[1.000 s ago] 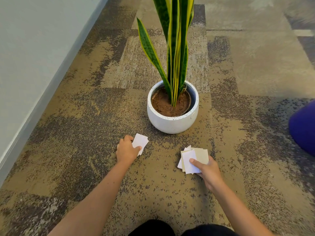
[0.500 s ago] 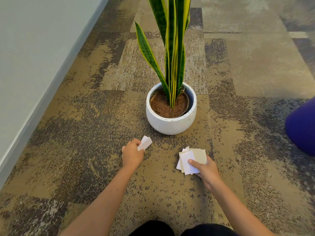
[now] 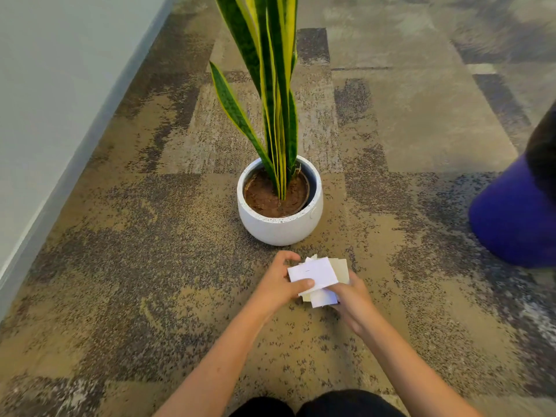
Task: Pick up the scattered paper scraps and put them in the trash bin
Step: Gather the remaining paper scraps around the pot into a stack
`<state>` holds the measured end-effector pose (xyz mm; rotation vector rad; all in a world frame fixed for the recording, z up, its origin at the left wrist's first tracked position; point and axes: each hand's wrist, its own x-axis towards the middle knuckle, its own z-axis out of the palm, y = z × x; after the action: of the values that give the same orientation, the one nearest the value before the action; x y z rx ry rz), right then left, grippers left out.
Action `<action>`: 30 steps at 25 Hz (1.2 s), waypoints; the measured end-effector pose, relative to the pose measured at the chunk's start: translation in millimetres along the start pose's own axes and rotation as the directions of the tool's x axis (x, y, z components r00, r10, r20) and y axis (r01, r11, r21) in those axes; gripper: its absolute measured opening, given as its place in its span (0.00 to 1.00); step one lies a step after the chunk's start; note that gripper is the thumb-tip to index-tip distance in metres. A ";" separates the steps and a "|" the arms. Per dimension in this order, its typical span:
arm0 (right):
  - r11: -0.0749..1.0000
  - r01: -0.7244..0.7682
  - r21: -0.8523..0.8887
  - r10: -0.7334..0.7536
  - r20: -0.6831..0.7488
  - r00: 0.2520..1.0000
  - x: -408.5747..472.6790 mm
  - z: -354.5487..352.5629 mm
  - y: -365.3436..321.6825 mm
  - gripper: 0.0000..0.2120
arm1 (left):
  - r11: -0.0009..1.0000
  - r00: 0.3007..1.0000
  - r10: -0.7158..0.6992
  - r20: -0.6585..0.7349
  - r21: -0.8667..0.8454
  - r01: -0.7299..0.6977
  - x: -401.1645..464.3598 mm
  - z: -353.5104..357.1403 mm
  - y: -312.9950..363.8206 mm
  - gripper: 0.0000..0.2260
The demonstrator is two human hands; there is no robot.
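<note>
A stack of white and beige paper scraps (image 3: 319, 273) is held just above the carpet, in front of the plant pot. My left hand (image 3: 278, 282) grips the stack from the left, thumb pressed on the top white scrap. My right hand (image 3: 352, 296) holds the same stack from below and the right. No loose scraps show on the carpet around the hands. A purple container (image 3: 511, 218) stands at the right edge, partly cut off; whether it is the trash bin I cannot tell.
A white round pot (image 3: 279, 227) with a tall snake plant (image 3: 270, 94) stands right behind the hands. A pale wall with a grey baseboard (image 3: 75, 155) runs along the left. Patterned brown-grey carpet (image 3: 150, 266) covers the floor. My dark-clothed knees (image 3: 319, 404) show at the bottom.
My left hand carried its white scrap rightward and laid it on the stack in my right hand. Both hands now meet on the stack. The view shifted slightly.
</note>
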<state>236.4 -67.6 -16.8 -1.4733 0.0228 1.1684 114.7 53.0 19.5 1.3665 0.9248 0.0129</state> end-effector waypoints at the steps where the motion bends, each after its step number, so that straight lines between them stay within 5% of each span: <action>1: 1.000 0.011 0.013 -0.011 0.022 1.000 -4.3 -1.4 -5.3 0.18 | 0.998 1.000 0.024 -0.011 0.064 -0.023 2.5 7.8 3.7 0.21; 9: 0.990 0.064 0.127 -0.072 0.062 0.995 -25.2 -23.0 -42.2 0.19 | 0.860 0.980 0.193 -0.039 0.488 -0.150 15.2 42.6 34.4 0.21; 13: 0.988 0.154 0.011 -0.151 -0.142 0.978 -29.8 -25.6 -38.0 0.18 | 0.736 0.961 0.275 0.029 0.637 -0.229 13.8 55.1 30.4 0.24; 17: 0.970 0.238 0.036 -0.214 -0.322 0.922 -38.2 -37.2 -47.3 0.17 | 0.712 0.964 0.231 0.134 0.652 -0.261 13.4 55.7 13.0 0.39; 21: 0.931 0.364 0.018 -0.324 -0.412 0.851 -55.5 -63.4 -96.0 0.15 | 0.413 0.973 0.099 0.210 0.881 -0.232 22.3 55.2 -16.4 0.42; 27: 0.769 0.620 -0.154 -0.615 -0.440 0.654 -99.6 -107.0 -214.6 0.11 | 0.213 0.976 -0.048 0.214 0.957 -0.199 45.4 63.7 -24.1 0.49; 30: 0.660 0.695 -0.286 -0.715 -0.524 0.463 -115.4 -137.0 -276.4 0.11 | 0.202 0.973 -0.122 0.195 0.965 -0.168 52.2 69.1 -17.3 0.52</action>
<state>431.5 -153.8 234.1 -1.5881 -0.1677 -0.0274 179.7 18.4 -29.1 2.5438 0.6544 -0.8889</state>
